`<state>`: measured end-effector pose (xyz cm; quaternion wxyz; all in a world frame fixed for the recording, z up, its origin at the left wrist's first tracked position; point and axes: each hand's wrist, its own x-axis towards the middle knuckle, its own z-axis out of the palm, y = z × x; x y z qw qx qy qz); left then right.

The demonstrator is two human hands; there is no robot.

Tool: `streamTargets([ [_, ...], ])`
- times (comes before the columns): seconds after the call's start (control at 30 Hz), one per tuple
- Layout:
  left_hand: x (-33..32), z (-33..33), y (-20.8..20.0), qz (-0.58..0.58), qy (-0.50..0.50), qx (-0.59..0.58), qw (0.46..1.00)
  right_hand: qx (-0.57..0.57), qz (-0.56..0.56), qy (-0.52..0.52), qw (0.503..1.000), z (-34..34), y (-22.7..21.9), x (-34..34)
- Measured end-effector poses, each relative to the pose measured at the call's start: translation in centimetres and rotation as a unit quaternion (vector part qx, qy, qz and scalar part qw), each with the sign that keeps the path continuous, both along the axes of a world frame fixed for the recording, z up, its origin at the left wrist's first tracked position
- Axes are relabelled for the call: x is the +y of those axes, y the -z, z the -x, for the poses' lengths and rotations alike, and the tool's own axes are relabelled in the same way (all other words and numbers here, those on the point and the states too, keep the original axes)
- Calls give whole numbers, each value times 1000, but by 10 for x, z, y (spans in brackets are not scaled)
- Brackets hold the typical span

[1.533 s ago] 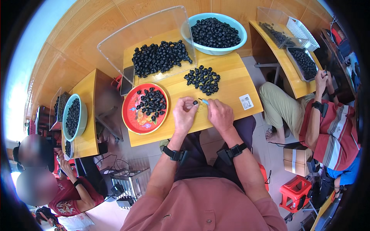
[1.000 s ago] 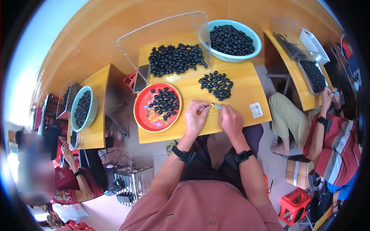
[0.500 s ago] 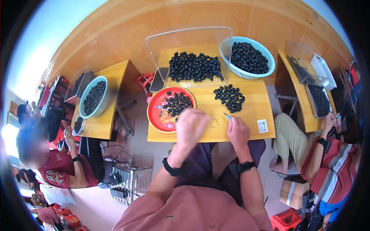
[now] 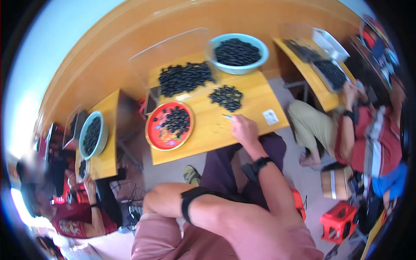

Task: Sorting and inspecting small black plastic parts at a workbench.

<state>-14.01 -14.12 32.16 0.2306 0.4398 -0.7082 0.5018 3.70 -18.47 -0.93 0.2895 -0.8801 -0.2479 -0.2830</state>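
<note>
My right hand (image 4: 245, 130) is closed around a slim light-blue tool (image 4: 228, 117) with a thin dark tip, above the near part of the yellow table (image 4: 203, 125). Just beyond the tip lies a small heap of round black pieces (image 4: 226, 97), like berries or beads. My left arm is bent across my body. My left hand (image 4: 251, 219) looks raised near my right upper arm; it is blurred and its fingers cannot be made out. A red patterned plate (image 4: 157, 118) at the table's left holds more black pieces.
At the back, a larger black heap (image 4: 186, 78) lies by a clear upright panel (image 4: 173, 45). A light-blue basin (image 4: 262, 52) of black pieces stands at the back right, and a white label (image 4: 270, 117) is stuck on the table's right. People sit at tables on both sides. A red stool (image 4: 339, 222) stands lower right.
My left hand has left the space beside the plate and drawn back across my body toward my right arm. The view has turned and shifted. My right hand still holds the blue tool.
</note>
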Motion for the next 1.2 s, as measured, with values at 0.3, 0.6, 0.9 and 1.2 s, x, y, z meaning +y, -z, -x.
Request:
streamTargets([
  [0.3,-13,35,26,-34,-1,-80,996,-11,25,30,999,-4,-1,9],
  [0.6,3,53,29,-73,-96,-297,947,13,24,27,999,-5,0,17],
  [0.9,105,35,121,7,-360,261,896,18,38,22,999,2,-8,5],
  [1.2,153,-59,272,58,-456,529,713,12,74,39,996,0,-9,4],
])
